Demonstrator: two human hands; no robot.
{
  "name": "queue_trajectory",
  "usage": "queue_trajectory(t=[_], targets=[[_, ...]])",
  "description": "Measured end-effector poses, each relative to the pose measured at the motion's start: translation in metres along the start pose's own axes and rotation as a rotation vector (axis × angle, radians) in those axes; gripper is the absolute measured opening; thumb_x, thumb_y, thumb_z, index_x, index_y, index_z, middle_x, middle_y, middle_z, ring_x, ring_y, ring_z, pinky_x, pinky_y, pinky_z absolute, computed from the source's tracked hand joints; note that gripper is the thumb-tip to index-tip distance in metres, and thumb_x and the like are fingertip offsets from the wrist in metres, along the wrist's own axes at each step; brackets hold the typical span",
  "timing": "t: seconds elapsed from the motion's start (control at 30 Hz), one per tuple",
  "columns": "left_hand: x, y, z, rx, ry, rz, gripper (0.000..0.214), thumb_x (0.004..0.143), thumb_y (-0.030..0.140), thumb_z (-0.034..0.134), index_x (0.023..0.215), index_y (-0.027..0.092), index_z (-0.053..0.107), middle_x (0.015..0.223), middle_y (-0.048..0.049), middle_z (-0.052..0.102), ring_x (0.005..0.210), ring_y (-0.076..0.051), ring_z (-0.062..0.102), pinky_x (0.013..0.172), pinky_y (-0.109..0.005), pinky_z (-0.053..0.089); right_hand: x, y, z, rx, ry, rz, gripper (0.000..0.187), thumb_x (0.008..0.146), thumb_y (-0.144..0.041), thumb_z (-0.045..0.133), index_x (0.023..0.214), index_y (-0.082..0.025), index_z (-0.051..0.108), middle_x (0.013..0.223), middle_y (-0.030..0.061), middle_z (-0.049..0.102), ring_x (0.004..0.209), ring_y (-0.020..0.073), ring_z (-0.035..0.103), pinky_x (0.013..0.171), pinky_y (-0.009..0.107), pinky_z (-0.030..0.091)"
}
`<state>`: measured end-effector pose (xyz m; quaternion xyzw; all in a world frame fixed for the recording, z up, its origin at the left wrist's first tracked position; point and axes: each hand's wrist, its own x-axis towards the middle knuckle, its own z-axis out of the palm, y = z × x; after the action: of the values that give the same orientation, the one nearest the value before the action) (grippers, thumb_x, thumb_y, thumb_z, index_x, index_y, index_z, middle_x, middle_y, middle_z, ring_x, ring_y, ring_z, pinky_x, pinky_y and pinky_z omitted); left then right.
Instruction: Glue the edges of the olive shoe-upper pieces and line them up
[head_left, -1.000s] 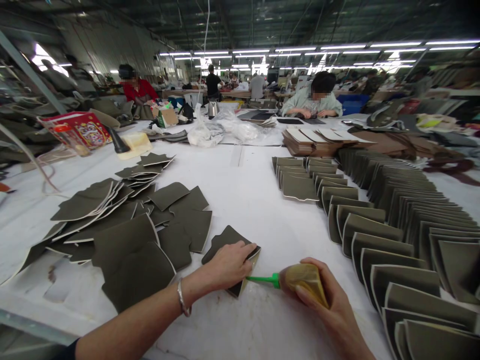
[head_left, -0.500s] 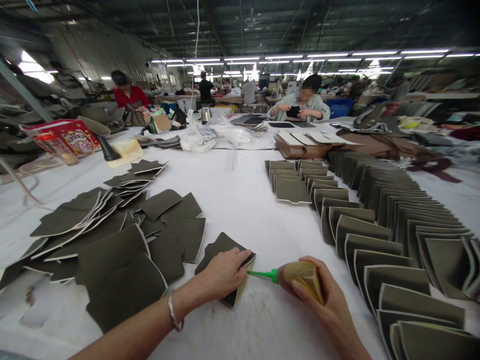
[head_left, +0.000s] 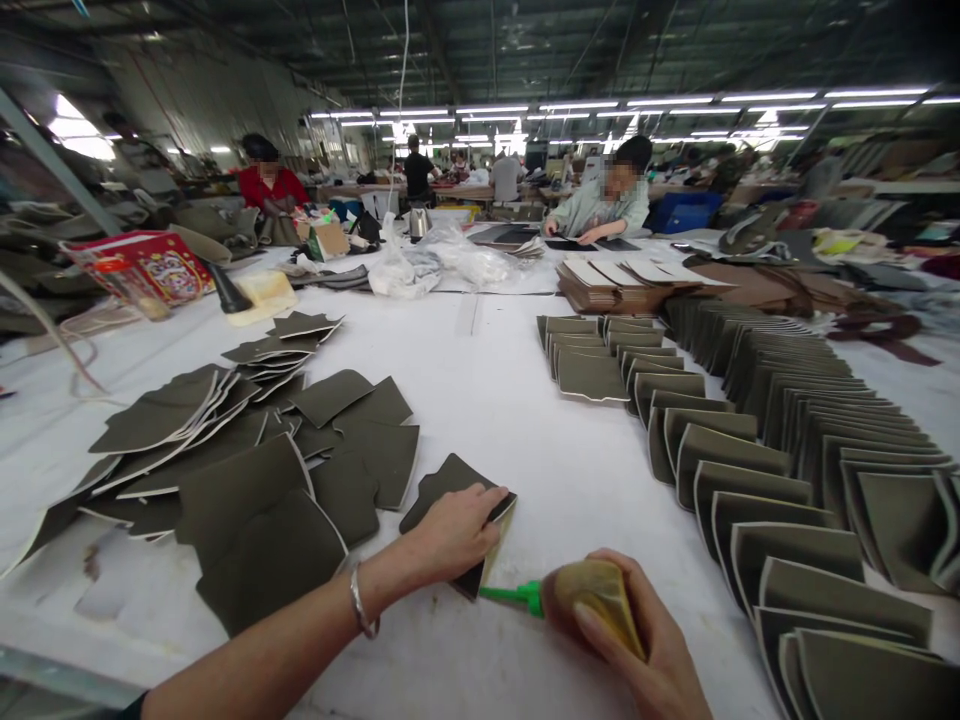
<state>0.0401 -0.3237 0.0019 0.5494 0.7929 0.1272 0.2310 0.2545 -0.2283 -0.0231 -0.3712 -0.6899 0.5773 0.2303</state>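
My left hand (head_left: 461, 528), a silver bangle at its wrist, presses on a dark olive panel (head_left: 442, 482) lying on the white table. Its index finger reaches out to the panel's right corner while the other fingers bend in at the edge. A yellowish strip shows along that right edge. In my right hand (head_left: 651, 635) is a squeeze bottle (head_left: 589, 600) of amber liquid, tilted on its side. The bottle's green nozzle points left, its tip at the panel's lower corner; whether it touches is hard to tell.
Loose dark panels (head_left: 255, 540) lie heaped on the left. Rows of bent, pale-edged panels (head_left: 795, 555) stand along the right. Beyond are brown stacked sheets (head_left: 600, 290), clear plastic bags (head_left: 442, 262), and a co-worker (head_left: 604, 195) handling dark pieces across the table.
The bottle's nozzle has slid down the panel's right edge toward me, from near my left fingers to the lower corner. My left hand stays on the panel. The co-worker's hands have lowered.
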Motion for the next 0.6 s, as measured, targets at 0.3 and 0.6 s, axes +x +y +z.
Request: queue_trajectory(t=[0.3,0.6], targets=[[0.001,0.0,0.004,-0.011,0.027,-0.002,0.054,0.082,0.017,0.038,0.136,0.021,0.047,0.111,-0.0088,0.063,0.096,-0.024,0.062,0.086,-0.035,0.047,0.0,-0.003,0.001,0.019,0.014,0.011,0.049,0.071,-0.057,0.068,0.106,-0.025,0.055,0.094,0.0008,0.065,0.089,0.0261,0.061,0.081,0.032,0.046],[-0.005,-0.016,-0.006,-0.126,0.228,-0.19,0.04,0.085,0.024,0.043,0.122,0.021,0.057,0.099,-0.0051,0.064,0.084,-0.018,0.061,0.078,-0.028,0.046,0.011,0.022,-0.034,0.632,-0.057,0.277,0.041,0.071,-0.055,0.068,0.094,-0.021,0.073,0.1,0.0142,0.072,0.09,0.0407,0.067,0.071,0.054,0.057]])
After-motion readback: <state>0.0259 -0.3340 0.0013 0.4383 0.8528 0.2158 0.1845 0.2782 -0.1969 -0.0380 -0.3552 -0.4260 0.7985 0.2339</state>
